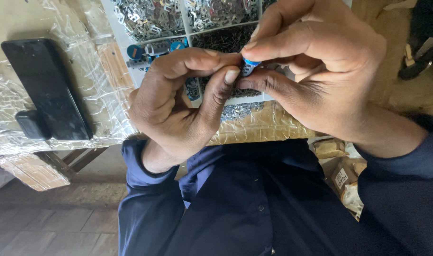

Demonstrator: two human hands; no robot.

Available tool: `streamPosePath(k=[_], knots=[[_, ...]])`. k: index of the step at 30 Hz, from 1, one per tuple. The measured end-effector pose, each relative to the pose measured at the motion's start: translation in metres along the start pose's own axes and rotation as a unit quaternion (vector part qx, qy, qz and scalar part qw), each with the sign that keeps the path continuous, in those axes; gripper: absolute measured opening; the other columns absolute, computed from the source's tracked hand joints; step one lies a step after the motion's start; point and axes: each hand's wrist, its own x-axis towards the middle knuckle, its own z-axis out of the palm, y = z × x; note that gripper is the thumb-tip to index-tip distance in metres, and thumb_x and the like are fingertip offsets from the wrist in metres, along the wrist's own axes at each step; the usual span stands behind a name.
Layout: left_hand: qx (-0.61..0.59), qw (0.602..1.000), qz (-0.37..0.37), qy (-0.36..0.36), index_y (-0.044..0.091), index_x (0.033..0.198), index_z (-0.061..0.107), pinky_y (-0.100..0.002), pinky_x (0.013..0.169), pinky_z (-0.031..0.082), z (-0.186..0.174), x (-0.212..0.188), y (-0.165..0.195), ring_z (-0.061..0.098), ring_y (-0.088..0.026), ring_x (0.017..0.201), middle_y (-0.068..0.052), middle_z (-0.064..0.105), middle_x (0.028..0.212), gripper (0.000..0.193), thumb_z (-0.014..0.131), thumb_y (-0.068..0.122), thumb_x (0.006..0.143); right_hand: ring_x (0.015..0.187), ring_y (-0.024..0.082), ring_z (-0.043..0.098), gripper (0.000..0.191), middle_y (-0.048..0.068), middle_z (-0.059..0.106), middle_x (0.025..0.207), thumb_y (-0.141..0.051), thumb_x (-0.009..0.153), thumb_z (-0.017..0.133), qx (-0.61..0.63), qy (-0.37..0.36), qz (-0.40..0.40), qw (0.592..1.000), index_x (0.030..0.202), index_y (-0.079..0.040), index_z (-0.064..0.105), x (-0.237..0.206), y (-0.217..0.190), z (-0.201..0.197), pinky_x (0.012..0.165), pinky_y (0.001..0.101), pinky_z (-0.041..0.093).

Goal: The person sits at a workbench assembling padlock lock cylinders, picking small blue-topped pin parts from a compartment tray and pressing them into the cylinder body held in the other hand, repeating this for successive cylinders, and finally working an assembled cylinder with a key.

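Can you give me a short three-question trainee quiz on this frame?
1. True or false: both hands pinch the small blue piece.
2. What lies on the plastic sheet, away from the hands: A) a black phone, B) a hammer, C) a cup?
3. What fills the white divided tray?

Key:
1. True: left hand and right hand meet on it.
2. A, the black phone.
3. Small metal parts, sorted by compartment.

Soft daylight, glare on plastic wrap [98,61], sharp
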Motion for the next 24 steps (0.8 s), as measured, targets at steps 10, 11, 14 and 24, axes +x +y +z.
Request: streamPosePath(k=[10, 11, 14, 24], knots=[[0.009, 0.998, 0.059, -0.026, -0.004, 0.107, 0.057, -0.024, 0.077, 0.062, -0.004, 0.006, -0.006, 0.075, -0.018, 0.090, -0.018, 0.071, 0.100, 0.028, 0.082, -0.004, 0.094, 0.078, 0.015, 0.061, 0.024, 0.015, 0.070, 0.098, -0.002, 0.082, 0.091, -0.082, 0.001, -0.028, 0.996, 0.098, 0.007, 0.075, -0.002, 0.001, 0.001, 0.059, 0.0265, 0.044], [0.012, 0.997, 0.068, -0.031, -0.003, 0.108, 0.057, -0.024, 0.077, 0.062, -0.005, 0.007, -0.006, 0.074, -0.018, 0.090, -0.018, 0.070, 0.100, 0.029, 0.083, -0.004, 0.094, 0.078, 0.013, 0.062, 0.023, 0.017, 0.070, 0.099, -0.002, 0.083, 0.090, -0.077, 0.000, -0.020, 0.997, 0.099, 0.007, 0.075, -0.001, 0.000, 0.000, 0.060, 0.0248, 0.046], [-0.004, 0.998, 0.059, -0.039, -0.002, 0.112, 0.057, -0.025, 0.080, 0.063, -0.008, 0.005, -0.007, 0.074, -0.018, 0.093, -0.018, 0.071, 0.102, 0.031, 0.084, -0.002, 0.096, 0.081, 0.011, 0.063, 0.021, 0.021, 0.070, 0.102, -0.002, 0.086, 0.089, -0.075, -0.004, -0.018, 0.997, 0.101, 0.005, 0.075, 0.000, -0.001, 0.000, 0.063, 0.0232, 0.050], [0.070, 0.994, 0.073, -0.035, -0.002, 0.105, 0.061, -0.025, 0.075, 0.061, -0.006, 0.014, -0.001, 0.074, -0.017, 0.087, -0.014, 0.072, 0.098, 0.032, 0.089, 0.009, 0.093, 0.070, 0.011, 0.063, 0.018, 0.019, 0.067, 0.106, 0.006, 0.087, 0.085, -0.073, 0.000, -0.037, 0.997, 0.101, 0.005, 0.074, -0.003, 0.002, 0.003, 0.062, 0.0233, 0.051]])
